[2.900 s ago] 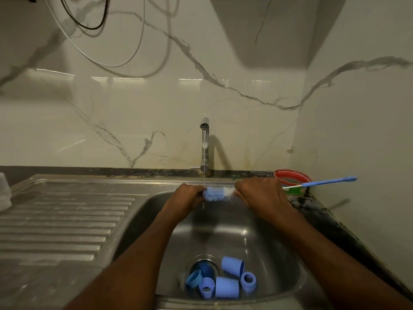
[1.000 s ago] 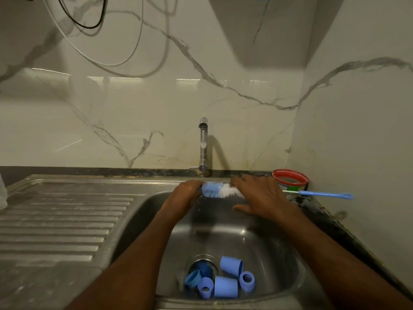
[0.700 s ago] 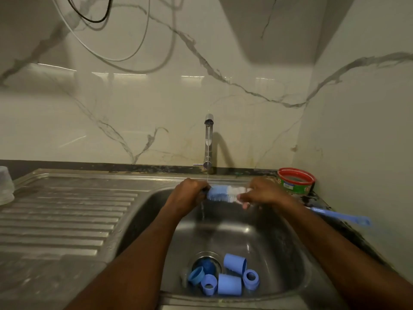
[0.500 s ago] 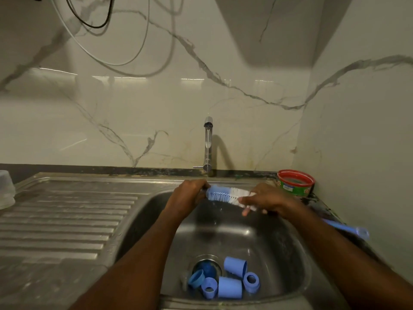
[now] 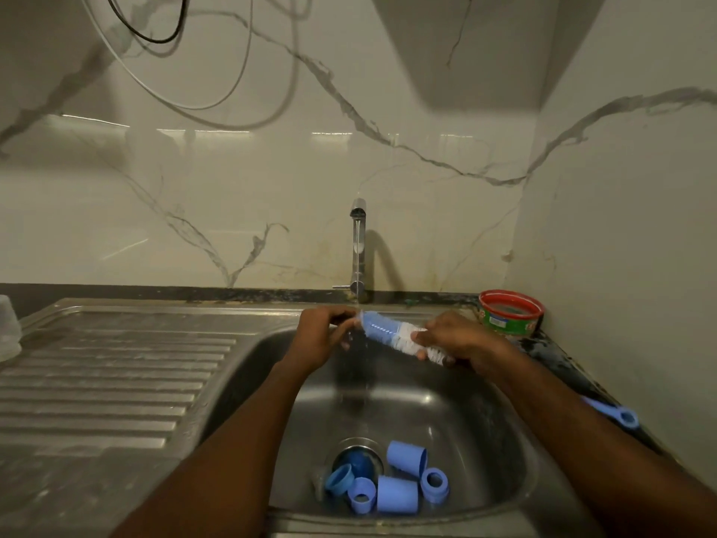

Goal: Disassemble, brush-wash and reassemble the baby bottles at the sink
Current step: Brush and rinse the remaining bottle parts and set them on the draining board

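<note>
Water is running in a thin stream from the tap [image 5: 359, 242] at the basin's back edge, falling past the brush [image 5: 392, 335] into the sink [image 5: 485, 452]. Only the head view is showing this. Both hands are working high over the basin's far rim, leaving open room beneath them down to the drain. The left hand [image 5: 324, 339] is curling its fingers at the blue tip of the brush head, though whether it is gripping the bristles or only touching them is hard to tell. The right hand [image 5: 456, 339] is gripping the brush at the white end of the bristles, and the brush's blue handle is running under the right forearm, its looped end [image 5: 624, 416] poking out over the dark right counter edge, close to the side wall.

Blue bottle parts are lying clustered at the drain near the front wall of the basin: two caps [image 5: 405, 458], two rings [image 5: 434, 484], and one collar [image 5: 339, 477], touching or nearly touching one another. One darker blue piece [image 5: 359, 462] is sitting in the drain itself. One red-rimmed tub [image 5: 510, 314] is standing in the back right corner, just beside the right hand. One clear container [image 5: 8, 328] is showing at the far left edge of the ribbed steel drainboard [image 5: 116, 374]. Marble-veined walls are closing in behind and to the right, with cables [image 5: 186, 91] hanging above.
</note>
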Demonstrator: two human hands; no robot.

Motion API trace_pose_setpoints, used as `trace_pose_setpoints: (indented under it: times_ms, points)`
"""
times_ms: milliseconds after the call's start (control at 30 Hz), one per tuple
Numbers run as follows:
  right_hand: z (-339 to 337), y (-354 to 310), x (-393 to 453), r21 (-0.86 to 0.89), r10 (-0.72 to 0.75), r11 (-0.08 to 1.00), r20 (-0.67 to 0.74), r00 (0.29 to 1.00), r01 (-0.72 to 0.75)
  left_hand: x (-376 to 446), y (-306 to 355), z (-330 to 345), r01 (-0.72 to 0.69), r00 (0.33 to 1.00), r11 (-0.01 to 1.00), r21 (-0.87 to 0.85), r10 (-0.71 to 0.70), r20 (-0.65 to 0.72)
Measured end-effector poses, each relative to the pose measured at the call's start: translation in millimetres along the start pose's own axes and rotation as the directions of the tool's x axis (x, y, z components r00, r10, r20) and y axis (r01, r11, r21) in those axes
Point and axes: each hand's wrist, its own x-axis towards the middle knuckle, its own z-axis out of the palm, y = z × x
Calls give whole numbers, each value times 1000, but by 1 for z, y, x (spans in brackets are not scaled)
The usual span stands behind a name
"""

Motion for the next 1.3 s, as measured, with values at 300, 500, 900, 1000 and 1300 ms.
trace_pose_setpoints:
  times_ms: [300,500,900,1000,1300]
  points:
    - [-17,10,4,10,128,992,-104,986,-128,3,-12,-2,320,900,883,-343,-396,-182]
    - [8,26,-5,-691,-150,720,-255,955,-71,0,-1,15,142,985,982,126,-128,-115]
    - [29,18,-23,-807,-305,591,-230,924,-6,3,15,14,76,991,932,356,-110,76]
    - [36,13,-33,-814,-335,580,-218,917,18,-8,23,7,128,974,908,400,-191,120]
    - [46,-6,-58,-806,-448,592,-304,841,25,-40,53,-21,85,986,814,574,13,-164]
